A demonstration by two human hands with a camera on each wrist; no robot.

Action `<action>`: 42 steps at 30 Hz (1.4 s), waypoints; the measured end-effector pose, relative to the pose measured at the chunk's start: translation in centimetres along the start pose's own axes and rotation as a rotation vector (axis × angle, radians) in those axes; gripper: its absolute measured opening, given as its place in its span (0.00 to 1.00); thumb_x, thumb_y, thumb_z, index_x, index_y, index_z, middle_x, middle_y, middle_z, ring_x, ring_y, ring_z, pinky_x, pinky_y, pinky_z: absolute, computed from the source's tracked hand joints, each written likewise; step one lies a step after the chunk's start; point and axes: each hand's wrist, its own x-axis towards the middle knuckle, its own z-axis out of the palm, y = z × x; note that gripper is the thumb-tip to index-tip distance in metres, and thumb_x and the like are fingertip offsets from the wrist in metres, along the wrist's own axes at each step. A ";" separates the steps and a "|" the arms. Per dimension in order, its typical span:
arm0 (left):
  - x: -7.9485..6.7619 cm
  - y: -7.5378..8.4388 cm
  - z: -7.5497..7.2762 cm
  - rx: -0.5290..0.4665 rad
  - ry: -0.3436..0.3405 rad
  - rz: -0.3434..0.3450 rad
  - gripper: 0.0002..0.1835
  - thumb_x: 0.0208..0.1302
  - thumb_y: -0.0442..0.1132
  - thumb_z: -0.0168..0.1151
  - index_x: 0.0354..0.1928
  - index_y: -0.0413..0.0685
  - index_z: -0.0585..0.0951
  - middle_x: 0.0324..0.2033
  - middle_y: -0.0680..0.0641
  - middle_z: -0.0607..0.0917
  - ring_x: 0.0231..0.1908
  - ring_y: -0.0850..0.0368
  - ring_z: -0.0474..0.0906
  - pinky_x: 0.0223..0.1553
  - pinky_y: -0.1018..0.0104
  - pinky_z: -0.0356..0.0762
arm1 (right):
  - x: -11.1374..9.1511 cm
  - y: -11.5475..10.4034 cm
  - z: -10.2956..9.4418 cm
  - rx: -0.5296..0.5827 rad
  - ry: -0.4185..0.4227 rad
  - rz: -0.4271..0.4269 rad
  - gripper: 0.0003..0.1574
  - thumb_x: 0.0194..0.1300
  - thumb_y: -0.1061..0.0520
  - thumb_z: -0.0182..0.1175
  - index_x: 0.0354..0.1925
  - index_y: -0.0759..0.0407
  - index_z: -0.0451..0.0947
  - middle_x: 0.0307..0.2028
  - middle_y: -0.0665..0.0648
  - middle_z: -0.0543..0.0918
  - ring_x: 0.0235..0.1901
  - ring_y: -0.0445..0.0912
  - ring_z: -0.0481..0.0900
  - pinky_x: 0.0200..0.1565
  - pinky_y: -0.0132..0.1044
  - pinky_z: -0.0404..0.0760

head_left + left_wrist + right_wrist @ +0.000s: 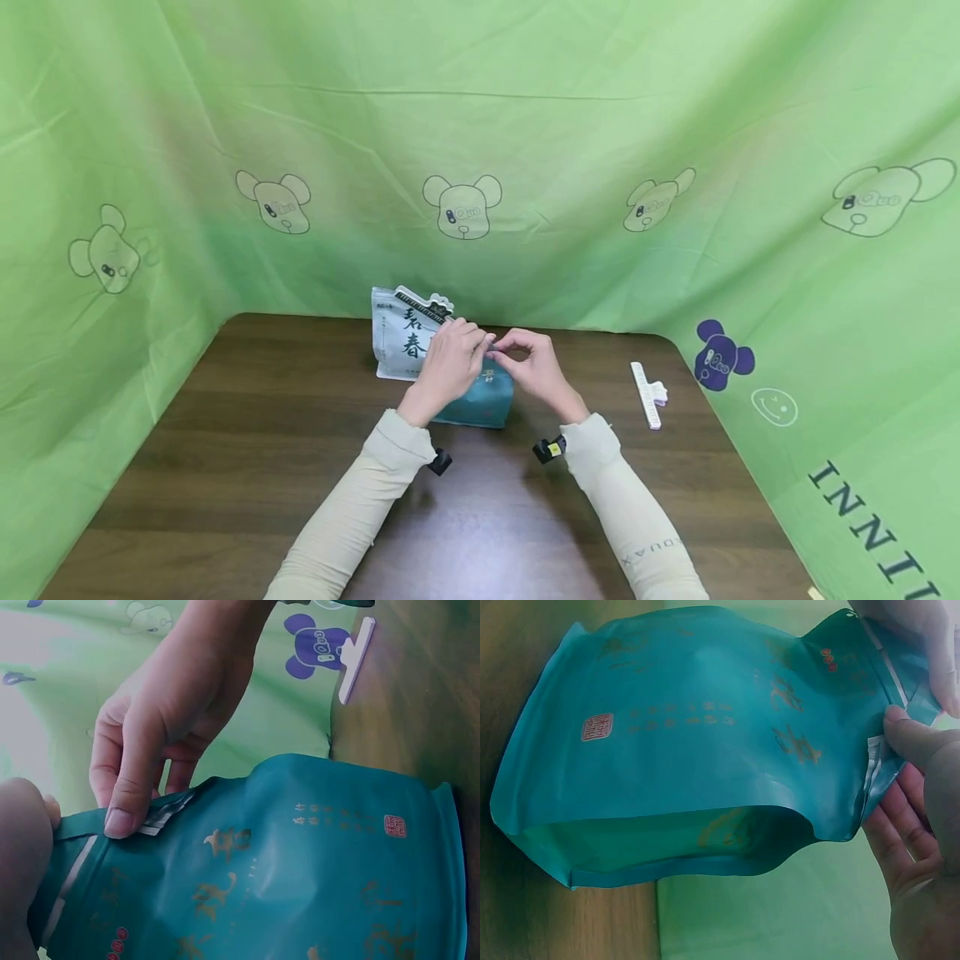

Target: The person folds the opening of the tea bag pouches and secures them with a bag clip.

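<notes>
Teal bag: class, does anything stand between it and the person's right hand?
Nothing visible does: the right hand pinches the top edge of the teal bag directly, thumb on the printed face, fingers behind.

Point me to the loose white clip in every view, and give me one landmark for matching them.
Head: the white clip lies right of centre, on the table.
Left wrist: the white clip is near the top right, beside the purple mouse print.
Right wrist: not in this picture.
Shared landmark: the teal bag, pinched by the right hand.
</notes>
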 end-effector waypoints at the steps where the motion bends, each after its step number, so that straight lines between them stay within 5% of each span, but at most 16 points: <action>1: 0.0 0.0 -0.1 0.003 0.001 0.001 0.16 0.75 0.39 0.58 0.26 0.46 0.83 0.25 0.51 0.84 0.30 0.52 0.74 0.36 0.61 0.70 | 0.0 0.0 0.0 -0.004 -0.002 0.004 0.03 0.60 0.72 0.69 0.32 0.73 0.83 0.32 0.66 0.87 0.34 0.39 0.85 0.39 0.44 0.87; 4: 0.1 0.1 -0.1 0.026 -0.003 0.007 0.15 0.75 0.39 0.58 0.28 0.46 0.85 0.26 0.51 0.85 0.31 0.53 0.75 0.37 0.61 0.71 | 0.0 0.0 0.0 -0.004 -0.003 0.021 0.02 0.59 0.74 0.68 0.32 0.71 0.84 0.33 0.65 0.87 0.34 0.38 0.84 0.39 0.48 0.87; 11: 0.3 0.3 -0.1 0.078 0.008 0.002 0.11 0.72 0.39 0.62 0.30 0.46 0.87 0.27 0.52 0.87 0.31 0.54 0.76 0.37 0.62 0.71 | -0.1 0.3 -0.1 0.043 0.004 0.028 0.05 0.57 0.76 0.69 0.34 0.72 0.85 0.34 0.68 0.87 0.34 0.38 0.85 0.41 0.34 0.86; 19: 0.2 0.8 -0.4 0.117 0.004 0.004 0.12 0.73 0.41 0.62 0.30 0.47 0.87 0.26 0.52 0.87 0.31 0.52 0.76 0.38 0.61 0.72 | 0.2 0.4 -0.2 0.093 -0.016 0.065 0.03 0.59 0.74 0.68 0.32 0.73 0.83 0.32 0.67 0.86 0.33 0.35 0.84 0.41 0.33 0.85; 27: -0.2 1.2 -0.7 0.143 0.010 0.013 0.12 0.72 0.40 0.63 0.28 0.48 0.86 0.26 0.53 0.86 0.30 0.54 0.74 0.36 0.63 0.70 | 0.4 0.0 -0.2 0.106 -0.069 0.011 0.09 0.59 0.78 0.64 0.28 0.69 0.82 0.28 0.64 0.83 0.33 0.36 0.82 0.42 0.32 0.84; 42: -0.2 0.7 -1.3 0.048 -0.080 0.018 0.05 0.68 0.38 0.68 0.35 0.47 0.89 0.29 0.52 0.86 0.33 0.54 0.75 0.39 0.62 0.70 | 0.2 0.3 -0.1 0.116 -0.049 0.026 0.06 0.60 0.77 0.64 0.30 0.72 0.83 0.28 0.62 0.84 0.32 0.37 0.82 0.40 0.33 0.84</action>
